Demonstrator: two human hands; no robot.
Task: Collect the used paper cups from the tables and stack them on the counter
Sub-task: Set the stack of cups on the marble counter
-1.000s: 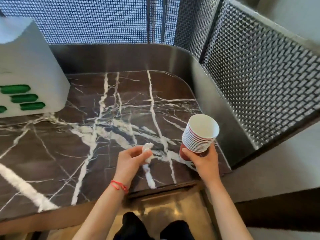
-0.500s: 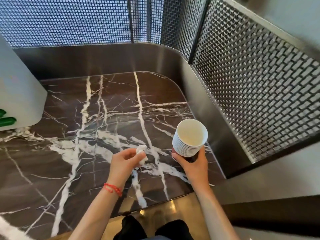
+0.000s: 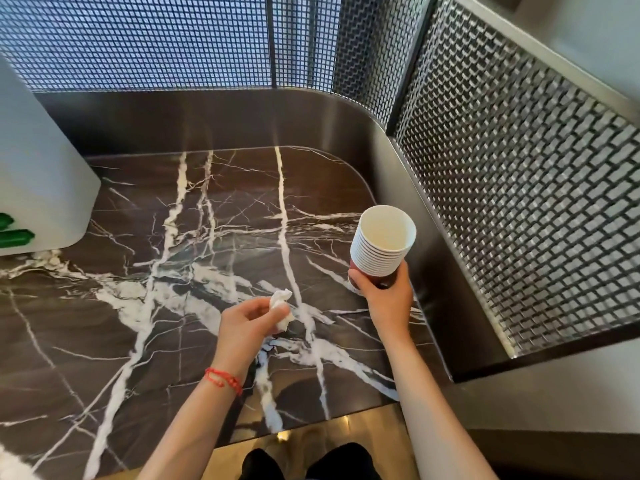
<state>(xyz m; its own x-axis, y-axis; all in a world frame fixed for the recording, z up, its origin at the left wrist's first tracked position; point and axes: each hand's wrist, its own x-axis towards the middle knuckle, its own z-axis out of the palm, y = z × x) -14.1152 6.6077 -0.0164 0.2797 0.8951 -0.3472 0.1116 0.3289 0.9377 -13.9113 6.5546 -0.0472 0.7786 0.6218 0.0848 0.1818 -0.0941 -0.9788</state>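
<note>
Cups nested in one stack (image 3: 382,249) sit in the grip of the right hand (image 3: 384,299), whose thumb and fingers curl around the dark red lower part of the outermost cup. White rims are layered closely one above another, and the open mouth of the top cup tilts up and away from the person, showing a pale inside. Whether the base of the stack touches the surface cannot be told, since the hand covers it. It is held over the right side of the counter (image 3: 194,271), a dark brown marble top streaked with white veins, just beside the brushed metal wall (image 3: 391,161) that curves round the counter's far right corner.

To the left of the stack, and apart from it, the left hand (image 3: 247,325) pinches a crumpled white tissue (image 3: 282,306) between thumb and fingertips, the other fingers folded in toward the palm. A red string bracelet (image 3: 223,379) circles the left wrist. Both forearms reach in from the bottom edge over the counter's near rim.

At the far left stands a white box-shaped device (image 3: 41,174) with green parts (image 3: 14,235) at the picture's edge. Above the metal wall rises a woven metal mesh screen (image 3: 519,188), running along the back and down the right side
</note>
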